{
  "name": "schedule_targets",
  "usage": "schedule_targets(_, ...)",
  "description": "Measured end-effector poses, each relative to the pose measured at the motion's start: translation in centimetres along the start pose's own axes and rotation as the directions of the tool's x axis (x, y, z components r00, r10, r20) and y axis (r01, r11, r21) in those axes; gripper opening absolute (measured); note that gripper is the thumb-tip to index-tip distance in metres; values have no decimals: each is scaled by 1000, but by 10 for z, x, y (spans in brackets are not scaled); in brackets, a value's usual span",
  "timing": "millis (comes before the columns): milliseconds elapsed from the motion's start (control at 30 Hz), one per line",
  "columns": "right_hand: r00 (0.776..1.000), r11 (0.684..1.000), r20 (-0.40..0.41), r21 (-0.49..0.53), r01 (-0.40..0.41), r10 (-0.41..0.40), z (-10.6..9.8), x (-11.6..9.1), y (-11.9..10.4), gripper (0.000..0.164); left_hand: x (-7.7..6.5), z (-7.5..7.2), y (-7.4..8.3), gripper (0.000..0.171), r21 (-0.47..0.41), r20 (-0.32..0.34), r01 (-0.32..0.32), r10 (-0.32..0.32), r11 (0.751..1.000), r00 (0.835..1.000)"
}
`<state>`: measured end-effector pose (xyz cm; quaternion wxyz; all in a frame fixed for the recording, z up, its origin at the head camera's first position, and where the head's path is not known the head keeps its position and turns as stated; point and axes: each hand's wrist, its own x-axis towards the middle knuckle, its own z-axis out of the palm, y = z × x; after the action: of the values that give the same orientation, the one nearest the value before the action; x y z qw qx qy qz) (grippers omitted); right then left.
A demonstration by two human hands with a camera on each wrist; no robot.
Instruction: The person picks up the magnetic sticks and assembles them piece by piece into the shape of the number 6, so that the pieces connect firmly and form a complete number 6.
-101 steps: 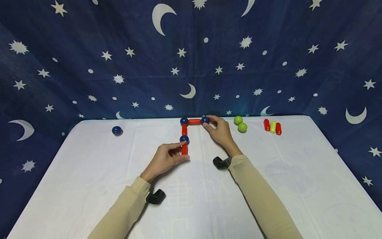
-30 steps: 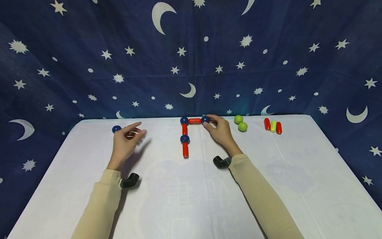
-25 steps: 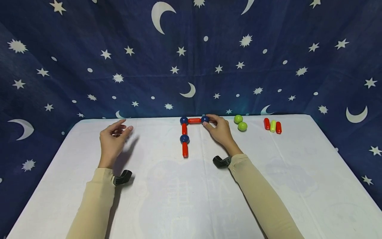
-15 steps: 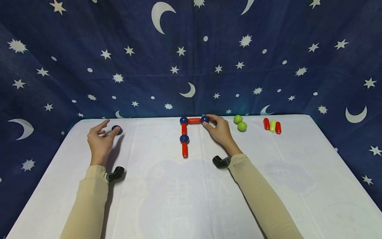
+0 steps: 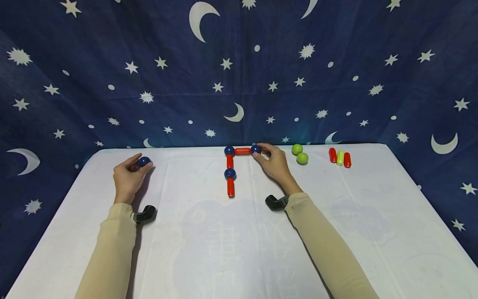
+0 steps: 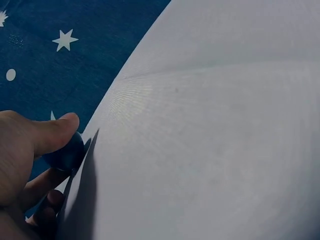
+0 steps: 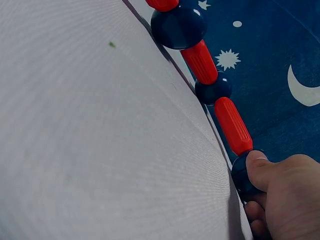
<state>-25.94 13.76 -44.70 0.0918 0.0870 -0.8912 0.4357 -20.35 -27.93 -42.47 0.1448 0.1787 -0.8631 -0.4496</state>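
At the table's far left, my left hand pinches a loose blue ball between thumb and fingers; the left wrist view shows the thumb over the blue ball. Near the back middle lies a joined chain of blue balls and red rods, bent at a corner: one red rod runs sideways, two more run toward me. My right hand pinches the blue ball at the chain's right end. In the right wrist view the thumb presses on that end ball, against the red rod.
Two green balls sit together right of my right hand. Farther right lie two red rods with a yellow-green rod between them. A dark blue curtain with stars and moons stands behind the white table.
My left hand has let go of the chain's near rod, moved left across the table and taken hold of the loose blue ball. My right hand stays on the end ball.
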Motion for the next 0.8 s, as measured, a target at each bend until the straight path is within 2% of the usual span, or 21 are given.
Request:
schedule_targets(267, 1000, 1000, 5, 2, -4, 4, 1, 0, 1, 42, 0, 4, -2, 52, 21, -20, -12, 13, 1000, 1000)
schedule_targets(533, 1000, 1000, 8, -1, 0, 0, 0, 0, 0, 42, -7, 4, 7, 50, 3, -25, -44, 44, 999, 999)
schedule_targets(700, 1000, 1000, 3, 1, 1, -1, 1, 0, 1, 42, -15, 11, 19, 49, -67, 41, -95, 98, 993, 994)
schedule_targets(800, 1000, 1000, 1, 4, 3, -3, 1, 1, 0, 42, -20, 17, 27, 49, -133, 108, -133, 148, 982, 983)
